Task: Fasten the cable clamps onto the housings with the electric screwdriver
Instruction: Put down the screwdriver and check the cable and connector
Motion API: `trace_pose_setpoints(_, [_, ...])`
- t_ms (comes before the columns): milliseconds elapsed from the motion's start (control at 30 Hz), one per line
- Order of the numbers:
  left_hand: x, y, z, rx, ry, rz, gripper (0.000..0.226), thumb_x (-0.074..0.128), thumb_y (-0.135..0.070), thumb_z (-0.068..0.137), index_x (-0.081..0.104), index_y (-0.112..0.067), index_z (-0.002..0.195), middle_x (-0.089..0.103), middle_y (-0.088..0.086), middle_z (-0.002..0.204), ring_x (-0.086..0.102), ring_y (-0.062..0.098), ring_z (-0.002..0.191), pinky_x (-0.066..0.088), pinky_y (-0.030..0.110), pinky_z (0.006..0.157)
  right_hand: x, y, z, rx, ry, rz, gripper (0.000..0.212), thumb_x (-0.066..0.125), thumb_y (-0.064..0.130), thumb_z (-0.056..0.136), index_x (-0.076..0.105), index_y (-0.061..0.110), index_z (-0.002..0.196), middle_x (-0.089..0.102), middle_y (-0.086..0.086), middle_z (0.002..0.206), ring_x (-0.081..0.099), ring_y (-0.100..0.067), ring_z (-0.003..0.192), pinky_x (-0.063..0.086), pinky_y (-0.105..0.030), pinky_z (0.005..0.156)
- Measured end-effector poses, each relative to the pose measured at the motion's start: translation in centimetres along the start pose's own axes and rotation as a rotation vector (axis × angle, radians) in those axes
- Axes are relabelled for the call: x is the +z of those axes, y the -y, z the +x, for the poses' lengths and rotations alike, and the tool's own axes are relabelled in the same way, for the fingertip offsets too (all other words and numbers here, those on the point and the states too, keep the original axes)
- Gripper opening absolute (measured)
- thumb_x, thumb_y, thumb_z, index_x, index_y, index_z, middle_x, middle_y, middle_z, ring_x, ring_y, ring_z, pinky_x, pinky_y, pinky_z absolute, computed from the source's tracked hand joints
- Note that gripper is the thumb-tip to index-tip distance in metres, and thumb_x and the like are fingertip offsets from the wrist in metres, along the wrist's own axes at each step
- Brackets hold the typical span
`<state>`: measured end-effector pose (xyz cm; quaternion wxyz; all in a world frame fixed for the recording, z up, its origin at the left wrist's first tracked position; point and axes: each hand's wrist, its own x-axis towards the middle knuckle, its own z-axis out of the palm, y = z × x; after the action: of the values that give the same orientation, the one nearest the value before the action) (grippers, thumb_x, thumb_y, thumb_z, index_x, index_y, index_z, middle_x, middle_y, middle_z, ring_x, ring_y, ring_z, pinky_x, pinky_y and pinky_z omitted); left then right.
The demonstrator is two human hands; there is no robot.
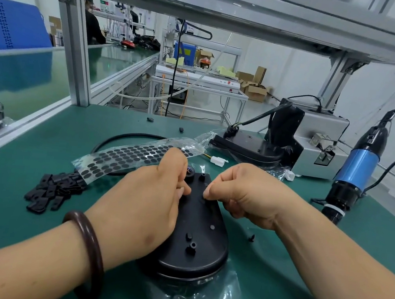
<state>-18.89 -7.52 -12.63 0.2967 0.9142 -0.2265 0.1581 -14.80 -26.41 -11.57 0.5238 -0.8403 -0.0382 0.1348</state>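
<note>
Pinching right hand (242, 195): thumb and forefinger are pressed tip to tip on the upper face of the housing; whether anything tiny sits between them is too small to tell; the other fingers are curled under
Left hand (143, 192): fingers curled down onto the housing's left shoulder, thumb raised near the cable entry, palm covering the left edge and steadying it; a dark bangle (83, 254) sits on the wrist
Housing (196, 241): black rounded shell lying between both hands on the green mat (20, 155), with small bosses standing up from its face
Handling: I judge it a rigid moulded shell, light and smooth, likely to skid on the plastic beneath it; best held by the rim and shoulders and kept flat to the bench, clear of the bosses and cable
Cable clamps (50, 192): loose pile of small flat black pieces left of the housing; probably light and stiff, a fingertip pick
Electric screwdriver (358, 166): hangs from a hook at the right, blue body, tip down, in neither hand
Clear wrap (200, 295): crumpled and open under the housing's near end
Clear bag (137, 157): holds a sheet of black round dots; it lies beyond the left hand, its near end reaching the clamp pile
Second housing (248, 147): farther back on its own clear plastic, a cable rising from it
Grey box (319, 142): just behind the second housing; contents not visible
</note>
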Motion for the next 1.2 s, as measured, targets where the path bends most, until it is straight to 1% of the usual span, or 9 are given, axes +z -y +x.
trace_pose_setpoints(67, [0.0, 0.0, 0.0, 0.005, 0.0, 0.005, 0.027, 0.043, -0.018, 0.092, 0.025, -0.037, 0.091, 0.065, -0.02, 0.093, 0.06, 0.004, 0.084, 0.049, 0.029, 0.073, 0.0, 0.1, 0.0, -0.006, -0.001, -0.006, 0.021, 0.068, 0.004, 0.077, 0.055, 0.0, 0.061, 0.033, -0.005, 0.051, 0.025, -0.016, 0.045, 0.017, -0.024, 0.046])
trace_pose_setpoints(133, [0.0, 0.0, -0.1, 0.011, -0.001, 0.01, 0.025, 0.042, -0.018, 0.092, 0.025, -0.036, 0.09, 0.065, -0.019, 0.092, 0.06, 0.005, 0.083, 0.049, 0.031, 0.073, 0.0, 0.1, 0.0, 0.002, -0.004, -0.007, 0.028, 0.066, 0.01, 0.079, 0.06, 0.01, 0.052, 0.036, -0.004, 0.05, 0.026, -0.015, 0.044, 0.018, -0.023, 0.046])
trace_pose_setpoints(267, [-0.2, -0.1, -0.1, 0.042, 0.027, -0.009, 0.023, 0.044, -0.019, 0.092, 0.025, -0.033, 0.087, 0.066, -0.02, 0.092, 0.062, 0.005, 0.084, 0.05, 0.034, 0.074, -0.1, 0.3, -0.2, 0.024, -0.005, -0.014, 0.026, 0.063, 0.025, 0.085, 0.07, 0.008, 0.066, 0.041, 0.001, 0.049, 0.031, -0.01, 0.041, 0.022, -0.02, 0.043])
trace_pose_setpoints(633, [-0.5, -0.5, -0.1, 0.153, 0.157, 0.105, 0.014, 0.035, -0.031, 0.095, 0.024, -0.04, 0.09, 0.061, -0.029, 0.106, 0.058, 0.002, 0.093, 0.048, 0.032, 0.077, 0.0, 0.8, -0.7, 0.014, -0.033, -0.112, 0.037, 0.061, 0.041, 0.086, 0.071, 0.011, 0.067, 0.049, 0.005, 0.047, 0.038, -0.01, 0.04, 0.028, -0.02, 0.042])
trace_pose_setpoints(767, [-0.5, -0.4, 0.0, 0.216, 0.16, 0.139, 0.018, 0.032, -0.031, 0.096, 0.021, -0.039, 0.084, 0.059, -0.024, 0.103, 0.055, 0.003, 0.088, 0.048, 0.031, 0.077, -1.1, 1.4, -0.9, -0.076, -0.255, -0.322, 0.051, 0.061, 0.054, 0.084, 0.071, 0.005, 0.072, 0.058, 0.008, 0.054, 0.045, -0.001, 0.038, 0.039, -0.021, 0.047])
trace_pose_setpoints(867, [-0.4, -0.3, -0.1, 0.228, 0.165, 0.168, 0.015, 0.028, -0.035, 0.097, 0.021, -0.042, 0.086, 0.06, -0.02, 0.104, 0.056, 0.006, 0.09, 0.048, 0.033, 0.078, -2.6, 1.5, -1.1, -0.086, -0.39, -0.279, 0.048, 0.059, 0.053, 0.087, 0.072, 0.011, 0.07, 0.063, 0.004, 0.059, 0.047, -0.008, 0.044, 0.044, -0.026, 0.054])
trace_pose_setpoints(967, [-0.2, -0.3, 0.0, 0.277, 0.18, 0.234, 0.021, 0.028, -0.036, 0.097, 0.012, -0.04, 0.084, 0.06, -0.018, 0.106, 0.053, 0.009, 0.092, 0.047, 0.033, 0.077, -3.2, 1.1, -1.1, -0.062, -0.407, -0.266, 0.045, 0.059, 0.052, 0.087, 0.072, 0.013, 0.068, 0.064, 0.003, 0.06, 0.047, -0.006, 0.043, 0.046, -0.025, 0.056])
trace_pose_setpoints(1100, [0.4, -0.6, 0.4, 0.308, 0.186, 0.367, 0.025, 0.024, -0.037, 0.098, 0.007, -0.033, 0.08, 0.052, -0.008, 0.084, 0.048, 0.016, 0.086, 0.046, 0.035, 0.076, -3.8, 0.8, -0.5, -0.047, -0.426, -0.259, 0.042, 0.062, 0.048, 0.087, 0.073, 0.013, 0.067, 0.063, 0.004, 0.057, 0.049, -0.006, 0.045, 0.046, -0.026, 0.058])
trace_pose_setpoints(1200, [0.5, -0.3, 0.6, 0.325, 0.174, 0.353, 0.024, 0.026, -0.037, 0.098, 0.011, -0.03, 0.081, 0.046, -0.007, 0.078, 0.045, 0.016, 0.082, 0.046, 0.037, 0.076, -4.4, 1.1, 0.7, -0.038, -0.405, -0.325, 0.036, 0.065, 0.037, 0.087, 0.072, 0.004, 0.077, 0.066, -0.008, 0.068, 0.052, -0.017, 0.059, 0.048, -0.031, 0.063])
